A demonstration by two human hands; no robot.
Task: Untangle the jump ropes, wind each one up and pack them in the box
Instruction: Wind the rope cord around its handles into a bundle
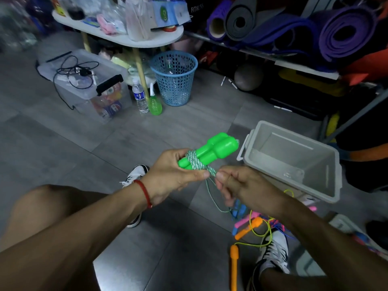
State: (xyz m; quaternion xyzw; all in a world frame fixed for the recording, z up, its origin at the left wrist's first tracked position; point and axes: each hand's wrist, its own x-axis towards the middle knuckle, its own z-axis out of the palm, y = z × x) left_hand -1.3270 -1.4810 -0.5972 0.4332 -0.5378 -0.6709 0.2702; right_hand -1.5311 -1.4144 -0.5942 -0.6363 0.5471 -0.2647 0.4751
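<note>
My left hand point(172, 172) grips the two bright green jump rope handles point(214, 150), held side by side, with green-and-white cord point(196, 161) wound around their middle. My right hand point(239, 185) pinches that cord just right of the handles; a loose loop of it hangs down below. The grey plastic box point(294, 158) stands open on the floor to the right, and nothing shows inside it. Below my right forearm lies a tangle of other ropes: orange handles point(234, 256) with yellow cord, a pink handle point(244, 221) and a blue handle point(238, 207).
My two white shoes point(273, 253) rest on the grey tile floor. Farther back stand a blue mesh bin point(174, 78), a water bottle point(140, 97), a green spray bottle point(155, 103) and a clear lidded tub point(88, 85) under a white table. Rolled mats fill shelves at right.
</note>
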